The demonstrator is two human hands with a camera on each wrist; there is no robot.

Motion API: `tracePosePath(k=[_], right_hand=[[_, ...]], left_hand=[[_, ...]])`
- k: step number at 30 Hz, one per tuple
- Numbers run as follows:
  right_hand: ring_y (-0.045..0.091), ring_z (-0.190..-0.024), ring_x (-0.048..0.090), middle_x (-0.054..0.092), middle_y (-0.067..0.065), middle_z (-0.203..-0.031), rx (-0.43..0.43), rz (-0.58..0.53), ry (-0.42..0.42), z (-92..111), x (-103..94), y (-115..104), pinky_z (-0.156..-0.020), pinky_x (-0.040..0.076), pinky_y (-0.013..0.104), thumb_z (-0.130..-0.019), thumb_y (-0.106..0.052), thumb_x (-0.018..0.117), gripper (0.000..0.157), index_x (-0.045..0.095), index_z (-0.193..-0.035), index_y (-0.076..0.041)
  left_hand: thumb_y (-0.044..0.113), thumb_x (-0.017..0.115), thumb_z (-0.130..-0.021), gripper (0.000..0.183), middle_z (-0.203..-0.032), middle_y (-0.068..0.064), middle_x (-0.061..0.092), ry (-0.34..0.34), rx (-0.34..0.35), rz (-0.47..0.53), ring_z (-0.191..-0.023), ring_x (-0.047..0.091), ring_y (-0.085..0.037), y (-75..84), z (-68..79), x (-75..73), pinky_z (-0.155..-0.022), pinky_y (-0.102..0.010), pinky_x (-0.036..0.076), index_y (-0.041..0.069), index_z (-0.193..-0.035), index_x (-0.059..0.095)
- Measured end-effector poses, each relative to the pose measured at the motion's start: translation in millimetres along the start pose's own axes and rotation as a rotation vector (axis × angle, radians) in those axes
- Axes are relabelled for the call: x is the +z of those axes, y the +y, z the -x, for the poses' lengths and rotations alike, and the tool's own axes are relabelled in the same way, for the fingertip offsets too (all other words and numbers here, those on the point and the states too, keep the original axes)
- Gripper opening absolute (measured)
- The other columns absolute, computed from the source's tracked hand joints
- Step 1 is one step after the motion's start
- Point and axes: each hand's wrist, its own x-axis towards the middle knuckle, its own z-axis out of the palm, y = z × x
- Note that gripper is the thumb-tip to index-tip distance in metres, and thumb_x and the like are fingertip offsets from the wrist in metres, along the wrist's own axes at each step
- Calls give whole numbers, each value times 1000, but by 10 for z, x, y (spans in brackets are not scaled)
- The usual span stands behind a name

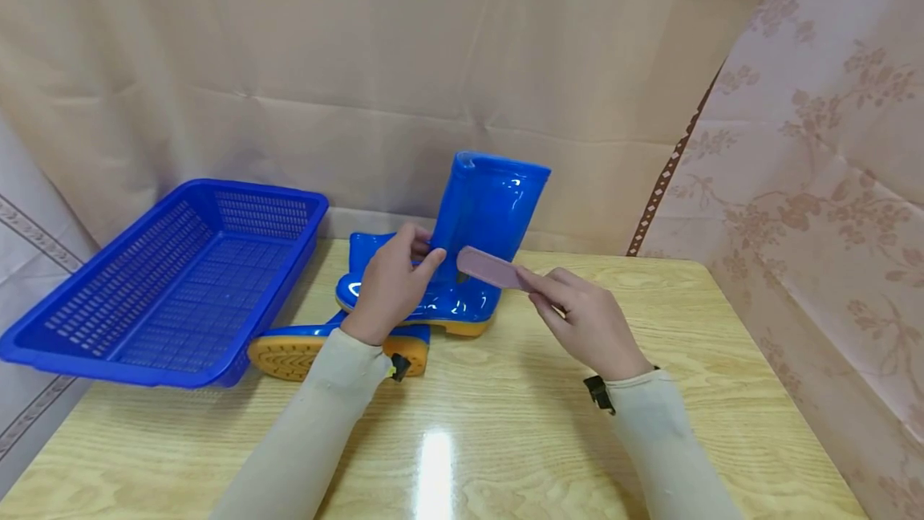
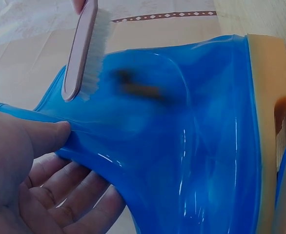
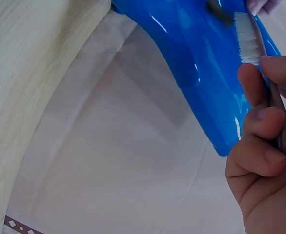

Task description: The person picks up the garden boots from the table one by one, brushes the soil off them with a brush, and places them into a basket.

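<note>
Beige cloth (image 1: pixel 375 62) hangs at 12 o'clock behind the pale table (image 1: pixel 520 440). Near the table's far edge stands a glossy blue boot (image 1: pixel 487 199), toe toward 9, shaft leaning toward 1. A second boot (image 1: pixel 303 355) lies sole-out at about 8 from it, with a basket (image 1: pixel 321 203) beyond. The left hand (image 1: pixel 393 279) pinches the shaft, thumb against fingers; the right (image 1: pixel 588 319) has its fingers closed round a brush (image 1: pixel 491 267), bristles near a dark smudge (image 2: pixel 143 91), contact unclear. The boot looks light, its shaft soft and likely to buckle, its gloss perhaps slippery if wet; the ankle or thicker sole should give firmer hold.
</note>
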Motion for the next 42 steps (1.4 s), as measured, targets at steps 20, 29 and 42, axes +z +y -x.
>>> tracePosePath(k=[20,29,42], right_hand=[[8,-59,44,65,-1,-83,51,45,20,15,35,28,-50,35,24,-96,-9,73,39,70,-135,-15],[12,-57,43,58,-1,-72,289,54,-64,18,1,53,-49,31,27,-98,-15,67,19,76,-114,-8],[13,-44,34,41,0,-59,363,-49,129,27,-23,68,-42,27,28,-106,-25,61,22,53,-92,-9]], left_hand=[[36,61,-105,34,-123,-6,67,-6,14,-10,-114,66,-25,30,5,-5,-97,-47,56,15,-132,55],[36,62,-105,35,-124,-6,67,-16,6,-9,-113,66,-25,35,16,-6,-97,-47,56,15,-132,55],[38,72,-98,43,-123,-5,67,-26,30,11,-116,64,-25,13,17,-16,-99,-49,55,15,-130,57]])
